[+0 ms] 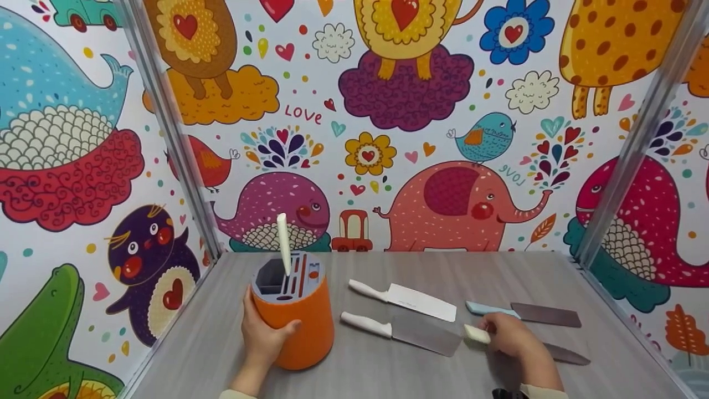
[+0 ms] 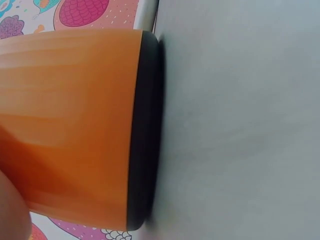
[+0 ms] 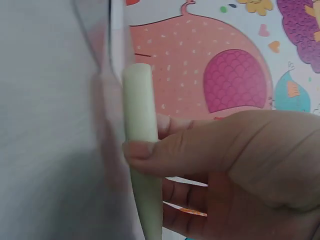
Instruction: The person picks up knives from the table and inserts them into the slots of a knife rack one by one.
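One handle is stuck in the orange block, which is gripped at left by the left hand; a pale knife is pinched by the right hand at right, and two white knives and a blue knife are left on the table

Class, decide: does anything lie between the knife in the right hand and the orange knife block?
Yes: two white-handled knives lie flat on the table between the held knife and the orange knife block. Above them, nothing visible seems to block a raised path.
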